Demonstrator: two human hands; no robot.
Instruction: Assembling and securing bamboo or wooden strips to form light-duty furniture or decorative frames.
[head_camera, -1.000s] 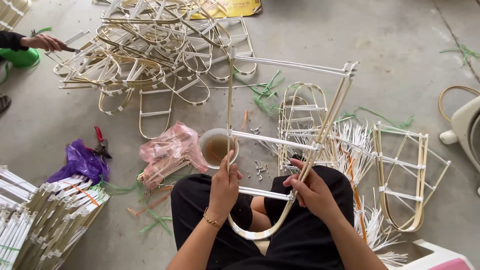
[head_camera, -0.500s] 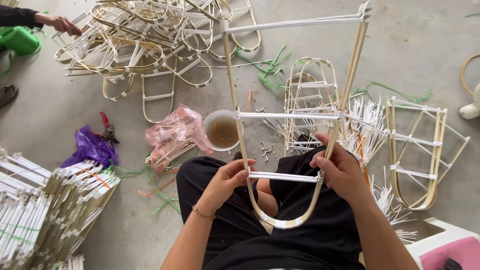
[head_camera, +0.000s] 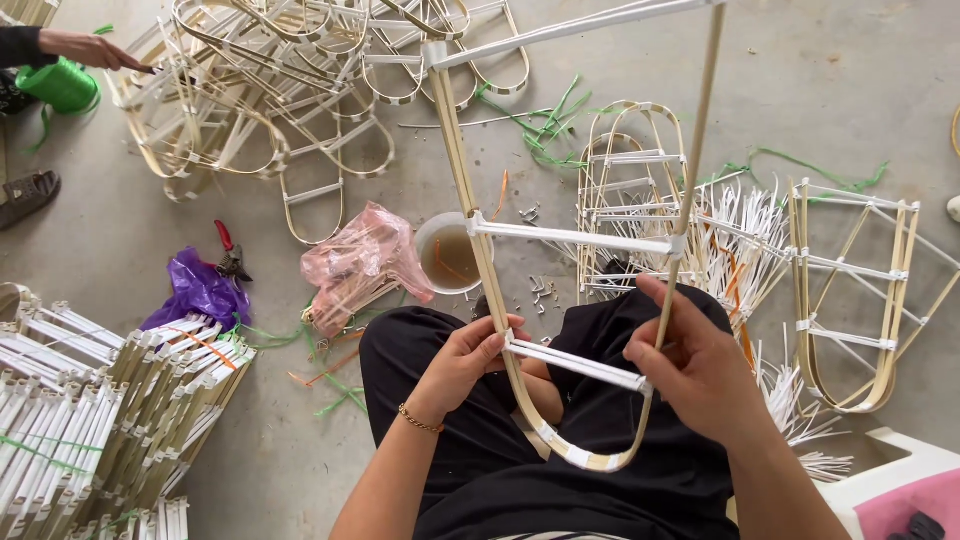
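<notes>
The U-shaped bamboo frame (head_camera: 560, 300) stands upright over the seated person's lap, its curved end resting low between the knees, apparently so both side rails stay within easy reach. The left hand (head_camera: 465, 360) is closed around the left rail where the lowest white crossbar (head_camera: 578, 364) meets it; the right hand (head_camera: 700, 375) pinches the right rail at the bar's other end, which looks meant to keep the rung square. Just beyond the frame on the floor sits a small white cup (head_camera: 447, 252), with a pink plastic bag (head_camera: 362, 262) to its left. Finished frames (head_camera: 850, 290) lie right of the held one, and a heap (head_camera: 250, 110) lies farther off, where another person's hand (head_camera: 90, 48) reaches.
</notes>
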